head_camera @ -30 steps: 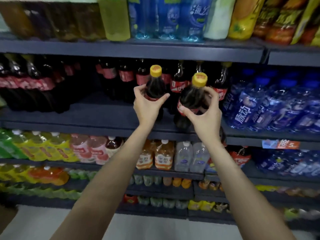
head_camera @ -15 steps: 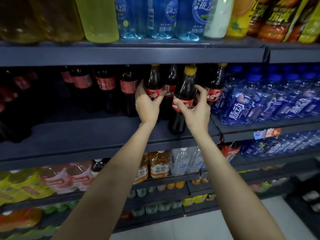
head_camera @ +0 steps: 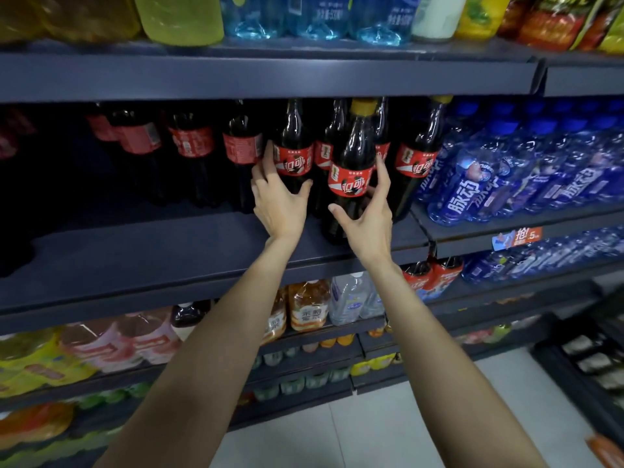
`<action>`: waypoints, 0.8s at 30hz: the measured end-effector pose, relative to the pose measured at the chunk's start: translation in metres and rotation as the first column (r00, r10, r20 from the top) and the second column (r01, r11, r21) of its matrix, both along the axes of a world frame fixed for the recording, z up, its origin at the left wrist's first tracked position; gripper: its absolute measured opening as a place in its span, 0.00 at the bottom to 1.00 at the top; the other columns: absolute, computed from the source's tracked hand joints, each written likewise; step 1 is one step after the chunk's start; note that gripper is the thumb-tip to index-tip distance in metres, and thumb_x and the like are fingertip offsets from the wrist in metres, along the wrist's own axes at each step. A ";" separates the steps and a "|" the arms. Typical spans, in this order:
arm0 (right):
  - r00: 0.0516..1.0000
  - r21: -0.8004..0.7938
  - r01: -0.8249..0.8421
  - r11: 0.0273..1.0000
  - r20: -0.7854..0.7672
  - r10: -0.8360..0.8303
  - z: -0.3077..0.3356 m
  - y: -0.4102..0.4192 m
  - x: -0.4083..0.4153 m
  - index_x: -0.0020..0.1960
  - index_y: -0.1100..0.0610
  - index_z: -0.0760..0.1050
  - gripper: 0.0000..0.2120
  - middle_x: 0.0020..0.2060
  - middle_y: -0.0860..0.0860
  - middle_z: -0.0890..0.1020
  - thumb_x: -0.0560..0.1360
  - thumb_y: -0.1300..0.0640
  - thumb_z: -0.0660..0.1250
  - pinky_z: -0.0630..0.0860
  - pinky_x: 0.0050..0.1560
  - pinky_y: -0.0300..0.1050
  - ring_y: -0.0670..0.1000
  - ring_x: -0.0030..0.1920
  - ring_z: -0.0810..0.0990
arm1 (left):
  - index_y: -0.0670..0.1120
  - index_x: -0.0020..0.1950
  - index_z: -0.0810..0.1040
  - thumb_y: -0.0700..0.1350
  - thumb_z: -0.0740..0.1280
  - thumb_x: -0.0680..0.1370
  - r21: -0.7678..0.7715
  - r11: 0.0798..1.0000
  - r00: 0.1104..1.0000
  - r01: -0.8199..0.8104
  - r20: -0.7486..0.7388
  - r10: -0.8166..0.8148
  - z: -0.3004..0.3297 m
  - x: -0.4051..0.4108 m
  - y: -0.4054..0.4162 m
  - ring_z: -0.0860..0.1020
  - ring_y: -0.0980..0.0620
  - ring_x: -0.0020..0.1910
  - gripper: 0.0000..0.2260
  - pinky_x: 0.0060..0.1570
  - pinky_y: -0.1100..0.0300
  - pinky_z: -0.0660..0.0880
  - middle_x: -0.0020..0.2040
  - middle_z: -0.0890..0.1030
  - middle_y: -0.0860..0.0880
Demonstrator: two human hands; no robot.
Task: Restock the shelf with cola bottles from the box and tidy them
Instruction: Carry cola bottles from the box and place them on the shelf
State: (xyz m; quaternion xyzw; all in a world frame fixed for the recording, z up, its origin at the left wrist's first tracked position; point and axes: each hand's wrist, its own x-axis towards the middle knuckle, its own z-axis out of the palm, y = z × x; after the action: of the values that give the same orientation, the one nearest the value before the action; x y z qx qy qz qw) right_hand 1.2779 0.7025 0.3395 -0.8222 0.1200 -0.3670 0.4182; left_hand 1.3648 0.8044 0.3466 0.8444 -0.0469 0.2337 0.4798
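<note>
From the head camera we look forward and slightly up at a dark shop shelf, with both of our bare arms reaching toward it.

Our left hand wraps its fingers and thumb around the lower body of one cola bottle, which stands upright on the shelf with its red label facing us. Our right hand cups a second cola bottle, the one nearest the shelf's front edge, with a yellow cap; the thumb lies on its left side and the fingers reach up along its right side, just touching it. The grip looks loose, with fingers mostly straight.

More cola bottles stand in a row behind and to the left, and another stands just right of our right hand. The left part of the shelf is bare and in shadow.

To the right, blue bottles fill the neighbouring shelf, with a price tag on its edge. Above are yellow and clear blue drinks. Below are tea bottles and other blurred drinks. A pale floor shows at the bottom. The box is out of view.
</note>
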 end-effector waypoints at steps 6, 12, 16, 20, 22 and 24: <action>0.997 -0.009 -0.076 0.997 -0.034 0.075 0.000 0.000 -0.005 0.77 0.50 0.44 0.45 0.70 0.42 0.61 0.73 0.59 0.71 0.65 0.64 0.40 0.47 0.71 0.64 | 0.47 0.74 0.59 0.48 0.72 0.71 -0.121 0.989 0.994 0.086 -0.055 -0.093 -0.001 -0.016 0.003 0.67 0.44 0.67 0.36 0.57 0.48 0.72 0.69 0.64 0.44; 0.980 -0.027 -0.054 0.998 -0.194 0.047 -0.002 -0.008 -0.044 0.76 0.53 0.54 0.34 0.70 0.54 0.67 0.76 0.52 0.68 0.65 0.63 0.41 0.51 0.69 0.65 | 0.49 0.66 0.70 0.44 0.69 0.75 -0.249 0.931 0.943 0.266 -0.135 -0.305 0.000 -0.078 0.021 0.72 0.55 0.61 0.20 0.60 0.57 0.71 0.62 0.74 0.52; 0.983 -0.089 -0.006 0.996 -0.185 -0.010 -0.001 -0.026 -0.103 0.73 0.55 0.62 0.27 0.62 0.52 0.75 0.77 0.53 0.66 0.69 0.58 0.41 0.50 0.62 0.72 | 0.50 0.55 0.76 0.43 0.68 0.76 -0.269 0.869 0.875 0.415 -0.145 -0.463 0.010 -0.137 0.017 0.78 0.65 0.46 0.08 0.51 0.68 0.74 0.47 0.80 0.59; 0.992 -0.120 0.099 0.988 -0.061 -0.107 -0.010 -0.055 -0.199 0.68 0.54 0.67 0.20 0.49 0.49 0.77 0.77 0.55 0.66 0.70 0.50 0.40 0.48 0.51 0.75 | 0.49 0.53 0.78 0.45 0.66 0.78 -0.124 0.773 0.771 0.623 -0.071 -0.633 0.008 -0.207 -0.005 0.78 0.64 0.47 0.05 0.48 0.71 0.73 0.47 0.80 0.58; 0.983 -0.172 0.184 0.968 0.010 -0.185 -0.024 -0.073 -0.261 0.61 0.57 0.72 0.14 0.47 0.49 0.78 0.77 0.57 0.65 0.72 0.48 0.43 0.50 0.49 0.76 | 0.49 0.53 0.78 0.46 0.64 0.79 -0.026 0.686 0.687 0.727 0.032 -0.726 0.001 -0.247 -0.021 0.79 0.61 0.49 0.05 0.50 0.65 0.75 0.48 0.81 0.56; 0.964 -0.215 0.264 0.940 0.023 -0.266 -0.045 -0.092 -0.327 0.56 0.59 0.74 0.09 0.43 0.50 0.77 0.77 0.56 0.64 0.72 0.44 0.44 0.51 0.44 0.76 | 0.50 0.53 0.78 0.47 0.63 0.79 0.037 0.604 0.599 0.796 0.092 -0.795 -0.015 -0.289 -0.045 0.80 0.58 0.49 0.06 0.49 0.60 0.76 0.47 0.82 0.54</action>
State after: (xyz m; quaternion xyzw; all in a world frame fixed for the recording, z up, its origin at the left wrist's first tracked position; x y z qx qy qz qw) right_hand 0.9513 0.6106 0.2948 -0.8402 0.1903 -0.4281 0.2729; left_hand 1.0757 0.7597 0.3313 0.7208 -0.4404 0.0374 0.5339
